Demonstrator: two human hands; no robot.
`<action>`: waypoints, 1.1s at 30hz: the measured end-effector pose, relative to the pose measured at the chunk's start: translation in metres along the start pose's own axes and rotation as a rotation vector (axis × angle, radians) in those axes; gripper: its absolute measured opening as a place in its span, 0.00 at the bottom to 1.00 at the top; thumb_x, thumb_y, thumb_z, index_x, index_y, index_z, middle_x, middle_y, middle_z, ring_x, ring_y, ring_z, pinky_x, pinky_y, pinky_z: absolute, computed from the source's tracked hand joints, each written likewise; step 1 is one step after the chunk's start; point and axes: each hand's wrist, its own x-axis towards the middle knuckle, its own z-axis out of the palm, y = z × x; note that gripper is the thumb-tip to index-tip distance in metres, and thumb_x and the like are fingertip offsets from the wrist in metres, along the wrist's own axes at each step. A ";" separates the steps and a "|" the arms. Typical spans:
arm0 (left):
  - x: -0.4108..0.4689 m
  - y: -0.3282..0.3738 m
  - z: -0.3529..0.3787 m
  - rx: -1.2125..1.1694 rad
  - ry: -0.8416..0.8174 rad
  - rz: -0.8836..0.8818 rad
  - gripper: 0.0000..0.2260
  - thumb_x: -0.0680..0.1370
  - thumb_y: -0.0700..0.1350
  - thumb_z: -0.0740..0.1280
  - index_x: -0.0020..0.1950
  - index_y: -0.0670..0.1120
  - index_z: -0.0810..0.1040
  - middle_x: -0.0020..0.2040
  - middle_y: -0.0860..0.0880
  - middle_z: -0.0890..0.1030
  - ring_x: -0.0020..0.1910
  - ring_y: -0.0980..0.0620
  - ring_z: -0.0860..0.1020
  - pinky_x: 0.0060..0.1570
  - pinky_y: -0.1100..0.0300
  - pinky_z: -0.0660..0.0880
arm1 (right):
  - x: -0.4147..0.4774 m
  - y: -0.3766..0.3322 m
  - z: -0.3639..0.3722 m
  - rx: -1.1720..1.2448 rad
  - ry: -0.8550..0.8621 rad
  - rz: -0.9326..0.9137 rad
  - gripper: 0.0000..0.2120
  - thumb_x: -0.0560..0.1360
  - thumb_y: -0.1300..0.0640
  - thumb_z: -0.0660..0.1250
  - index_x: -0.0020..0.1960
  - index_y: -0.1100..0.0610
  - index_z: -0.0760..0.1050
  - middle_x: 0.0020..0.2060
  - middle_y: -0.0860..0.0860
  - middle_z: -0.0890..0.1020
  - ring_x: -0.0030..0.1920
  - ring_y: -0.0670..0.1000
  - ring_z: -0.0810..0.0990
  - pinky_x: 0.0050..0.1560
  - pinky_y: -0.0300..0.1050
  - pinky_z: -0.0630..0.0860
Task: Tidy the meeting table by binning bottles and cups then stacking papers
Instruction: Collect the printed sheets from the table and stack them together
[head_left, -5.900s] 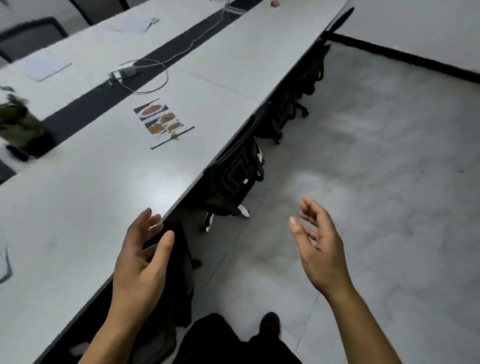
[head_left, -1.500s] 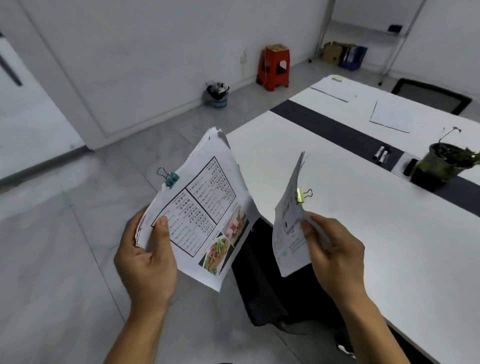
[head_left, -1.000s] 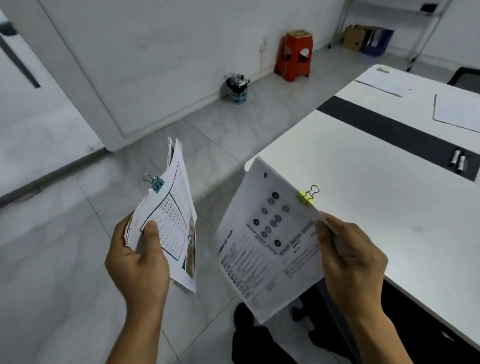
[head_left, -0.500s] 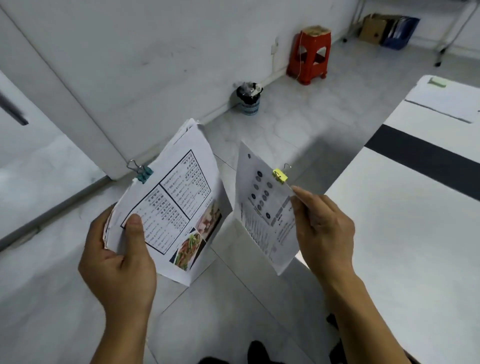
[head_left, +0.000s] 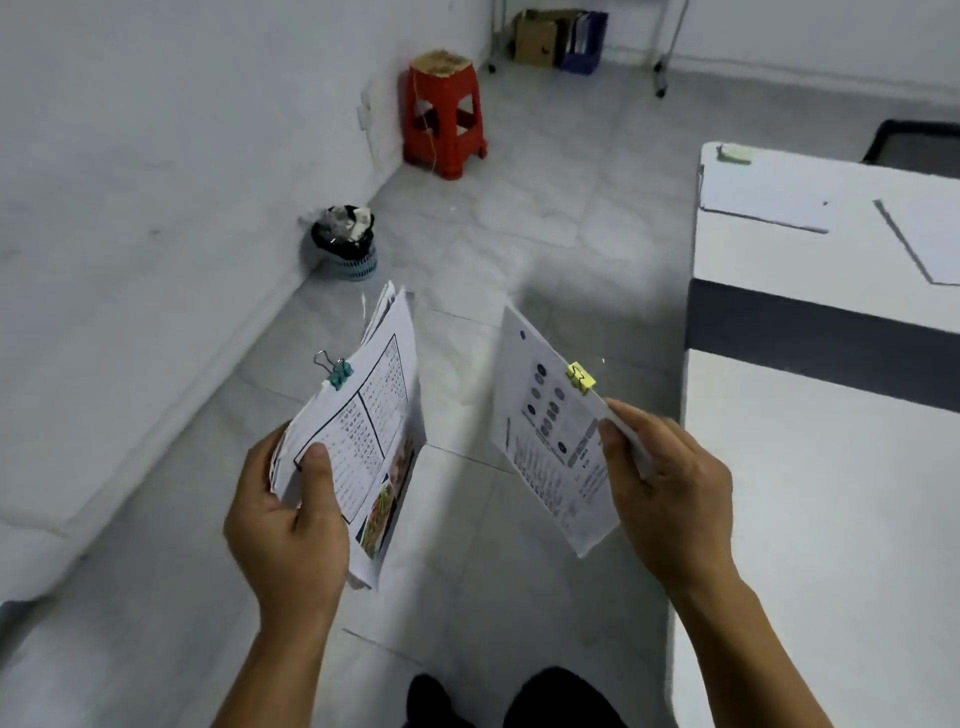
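Paper-gathering step: the left hand (head_left: 283, 525) grips a teal-clipped menu bundle (head_left: 363, 441), the right hand (head_left: 670, 488) pinches a yellow-clipped sheaf (head_left: 550, 441); merging them likely comes next.

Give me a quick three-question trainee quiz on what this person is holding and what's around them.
1. True or false: the left hand grips the teal-clipped white paper bundle.
2. The right hand holds a second white paper bundle. Its binder clip is: A red, B yellow, C black.
3. Fill in: the small round wastebasket stands on the floor against the ____, with the red plastic stool further along.

Key: 1 true; 2 B; 3 wall.
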 end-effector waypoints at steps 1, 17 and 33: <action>0.024 0.005 0.020 -0.004 -0.060 0.003 0.10 0.79 0.36 0.66 0.59 0.42 0.79 0.53 0.48 0.82 0.51 0.52 0.80 0.48 0.69 0.75 | 0.014 0.002 0.001 -0.014 0.036 0.044 0.13 0.80 0.52 0.63 0.62 0.52 0.80 0.49 0.50 0.84 0.39 0.46 0.80 0.38 0.34 0.78; 0.249 0.108 0.426 -0.087 -0.441 0.206 0.10 0.80 0.38 0.67 0.59 0.48 0.77 0.53 0.48 0.80 0.45 0.69 0.78 0.49 0.76 0.72 | 0.327 0.179 0.066 -0.087 0.398 0.371 0.12 0.78 0.56 0.68 0.61 0.52 0.81 0.50 0.48 0.84 0.43 0.40 0.77 0.42 0.28 0.74; 0.409 0.155 0.812 -0.160 -0.878 0.248 0.09 0.81 0.40 0.64 0.61 0.45 0.78 0.49 0.52 0.80 0.48 0.52 0.80 0.48 0.46 0.82 | 0.608 0.346 0.106 0.219 0.727 0.781 0.09 0.79 0.60 0.67 0.57 0.53 0.82 0.50 0.46 0.85 0.49 0.50 0.84 0.44 0.55 0.82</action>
